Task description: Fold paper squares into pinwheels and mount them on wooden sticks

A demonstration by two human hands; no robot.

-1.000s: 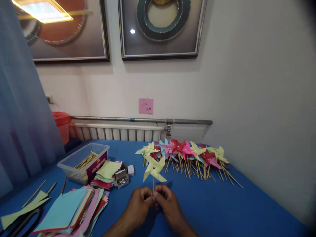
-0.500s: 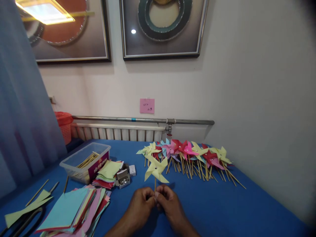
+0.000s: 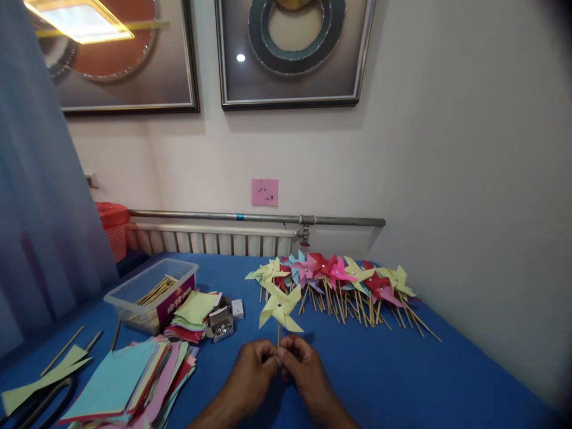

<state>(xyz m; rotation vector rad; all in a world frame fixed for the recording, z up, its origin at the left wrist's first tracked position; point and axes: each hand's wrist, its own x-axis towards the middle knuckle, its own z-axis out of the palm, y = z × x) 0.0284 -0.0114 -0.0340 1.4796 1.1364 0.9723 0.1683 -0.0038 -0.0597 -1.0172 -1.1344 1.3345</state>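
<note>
Evenly, left hand (image 3: 252,366) and right hand (image 3: 304,364) pinch the yellow pinwheel (image 3: 279,305) by its stick's foot, fingers closed; its axis stands upright, head toward 12 o'clock; neither hand is nearer.

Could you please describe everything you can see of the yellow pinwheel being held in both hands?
The yellow pinwheel is folded from pale yellow paper into four pointed vanes, pinned at the centre by a small silvery stud to a thin wooden stick. It stands upright, vanes facing the camera, above the blue table. The left hand and right hand pinch the stick's lower end between their fingertips; nothing else touches it.
</note>
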